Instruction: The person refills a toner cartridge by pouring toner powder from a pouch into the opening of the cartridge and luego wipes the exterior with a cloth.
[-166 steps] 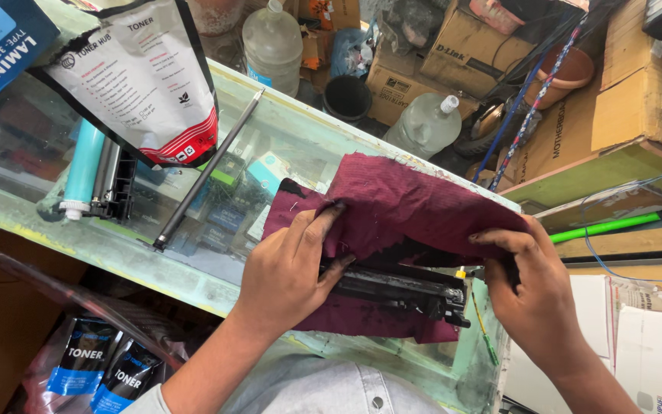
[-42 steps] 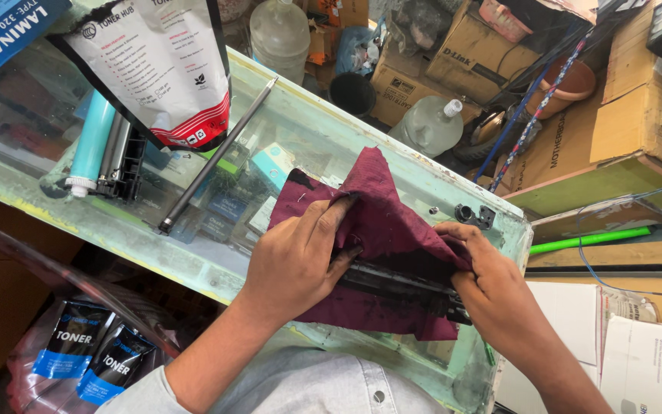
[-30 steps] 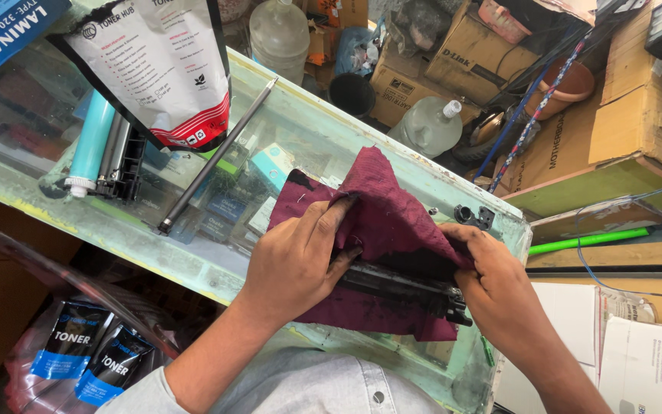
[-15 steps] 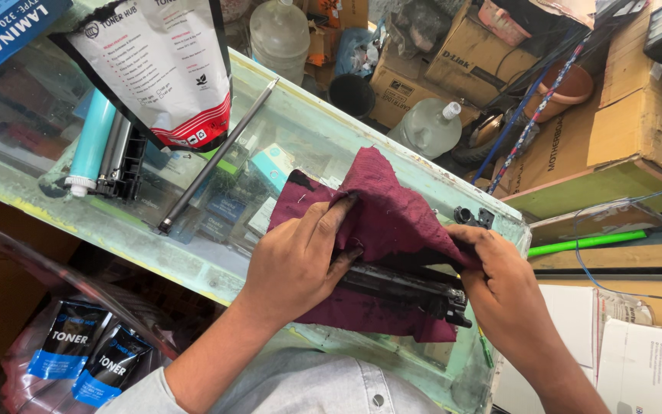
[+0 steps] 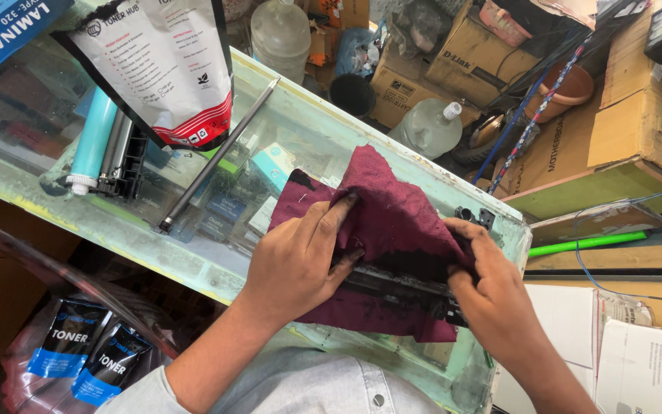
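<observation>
A long black toner cartridge part (image 5: 400,290) lies across a dark maroon cloth (image 5: 392,207) on a glass counter (image 5: 155,230). My left hand (image 5: 300,257) presses on the cartridge's left end, fingers stained black and resting on the cloth. The cloth is folded up over the cartridge's right half, and there my right hand (image 5: 492,295) pinches the bunched cloth against the part. Most of the cartridge is hidden by cloth and hands.
A white toner powder pouch (image 5: 158,69) stands at the counter's back left. Beside it lie a drum unit with a cyan roller (image 5: 101,149) and a long black metal rod (image 5: 216,157). Toner packets (image 5: 90,356) sit below. Cardboard boxes (image 5: 630,130) and plastic bottles (image 5: 427,126) crowd the floor beyond.
My right hand has slid a little rightward along the cartridge with the cloth under it. Since the oldest frame the cloth has been gathered up from lying spread flat. The left hand has stayed put.
</observation>
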